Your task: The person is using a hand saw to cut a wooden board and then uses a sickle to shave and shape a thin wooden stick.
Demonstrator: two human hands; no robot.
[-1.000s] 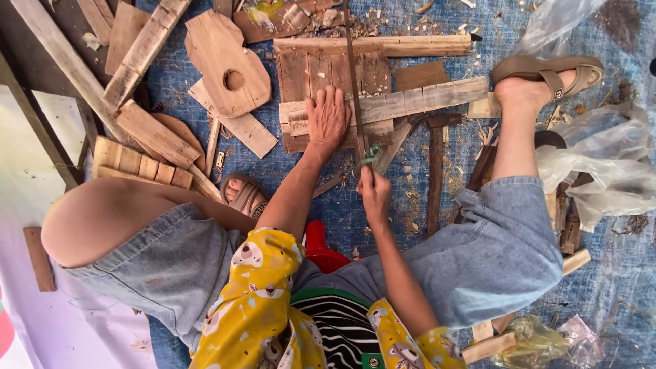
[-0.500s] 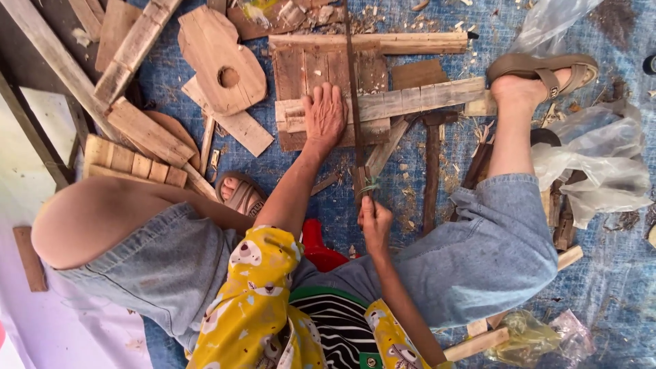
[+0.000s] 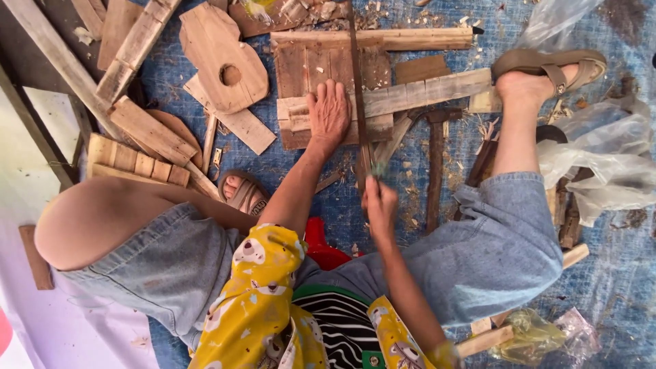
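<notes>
My left hand lies flat, fingers spread, on a pale wooden slat that crosses a small panel of brown boards on the blue tarp. My right hand is shut on the handle of a hand saw, closer to my body. The thin saw blade runs away from me, just right of my left hand, across the slat and the panel. Sawdust and chips lie around the cut.
A shaped board with a round hole and loose planks lie at the left. A hammer rests right of the saw. My sandalled foot is near the slat's end; crumpled plastic bags sit at the right.
My right hand has drawn the saw back toward my body, then pushed it slightly forward again. My left hand has stayed pressed on the slat.
</notes>
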